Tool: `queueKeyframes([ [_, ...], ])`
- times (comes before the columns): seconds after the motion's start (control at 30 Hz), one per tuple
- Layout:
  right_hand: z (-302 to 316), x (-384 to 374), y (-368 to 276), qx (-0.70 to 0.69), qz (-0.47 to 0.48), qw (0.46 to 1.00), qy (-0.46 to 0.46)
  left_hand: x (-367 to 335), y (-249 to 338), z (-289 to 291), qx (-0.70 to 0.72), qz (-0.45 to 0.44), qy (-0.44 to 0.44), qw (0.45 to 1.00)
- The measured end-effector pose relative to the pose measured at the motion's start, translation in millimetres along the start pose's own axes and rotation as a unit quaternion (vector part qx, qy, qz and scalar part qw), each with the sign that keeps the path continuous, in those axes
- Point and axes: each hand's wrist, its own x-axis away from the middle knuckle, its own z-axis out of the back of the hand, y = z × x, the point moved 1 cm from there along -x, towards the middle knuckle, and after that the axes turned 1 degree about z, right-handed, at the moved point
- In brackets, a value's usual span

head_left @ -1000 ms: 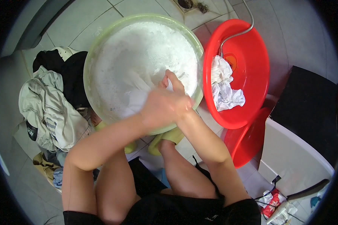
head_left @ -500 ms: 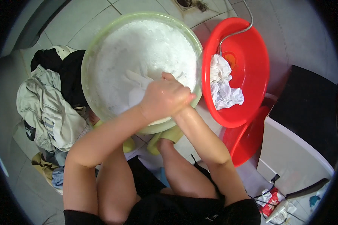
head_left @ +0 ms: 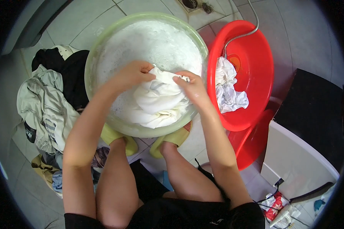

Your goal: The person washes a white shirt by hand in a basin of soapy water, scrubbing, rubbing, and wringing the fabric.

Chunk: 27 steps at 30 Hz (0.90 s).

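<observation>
As hands [head_left: 137,72] [head_left: 193,87] pinch cloth [head_left: 160,95], rim [head_left: 205,63] nr; suds [head_left: 156,42] open

A single wide fisheye view is taken from a head-worn mount, tipped steeply down and faced forward over the legs [head_left: 116,179]. The hands [head_left: 195,89] and the pale green basin [head_left: 90,76] are framed near the middle, from close above, while the forearms [head_left: 88,129] are brought in from the lower edge. The tiled floor [head_left: 68,28] is bowed toward the view's rim, where the corners are blacked out and outer details are perhaps blurred.
</observation>
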Motion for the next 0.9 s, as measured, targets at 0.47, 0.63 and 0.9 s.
queueKeyframes([
  [0.47,-38,-24,26,-0.247,-0.081,0.957,0.126,-3,13,-64,-0.258,-0.171,0.273,0.911],
  [0.63,-67,8,-12,-0.436,-0.034,0.890,0.128,-5,31,-53,-0.357,-0.442,0.206,0.797],
  [0.9,-48,15,0,-0.313,-0.043,0.944,0.097,21,34,-87,-0.402,-0.296,0.236,0.834],
])
